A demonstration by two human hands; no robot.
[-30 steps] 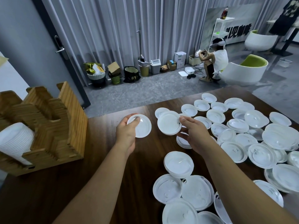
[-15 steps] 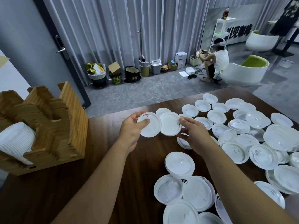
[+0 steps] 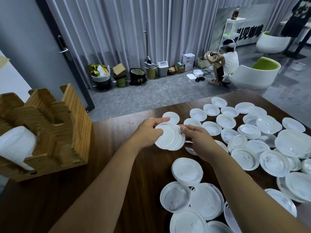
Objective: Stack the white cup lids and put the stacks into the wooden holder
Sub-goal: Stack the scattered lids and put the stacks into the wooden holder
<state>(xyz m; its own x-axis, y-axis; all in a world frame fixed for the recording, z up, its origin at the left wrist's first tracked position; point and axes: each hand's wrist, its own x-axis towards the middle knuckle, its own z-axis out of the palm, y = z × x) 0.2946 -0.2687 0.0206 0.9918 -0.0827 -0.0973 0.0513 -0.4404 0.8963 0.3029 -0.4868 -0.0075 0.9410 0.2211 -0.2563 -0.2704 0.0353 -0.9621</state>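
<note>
Setting: dark wooden table [image 3: 104, 190] before grey curtains, with a person crouching on the floor beyond.
Left hand: left hand [image 3: 148, 132] grips the near-left rim of a small stack of lids [image 3: 170, 137], thumb on top and fingers curled beneath.
Right hand: right hand [image 3: 200, 142] pinches the stack's opposite rim, thumb and fingers closed on it.
Stack: held just above the table between both hands, tilted, its layers not yet seated flush.
Key relation: wooden holder [image 3: 55, 132] lies well to the left of the stack, so the left hand is the nearer one. Its slot runs sideways and already cradles a row of lids [image 3: 16, 145] lying on edge. I judge the stack must be turned edge-on to go in.
Open room: bare table lies between the hands and the holder, giving an unobstructed leftward path.
Crowding: loose lids [image 3: 249, 132] cover the right side and near edge, some overlapping.
Edge: the table's far edge runs just behind the hands.
</note>
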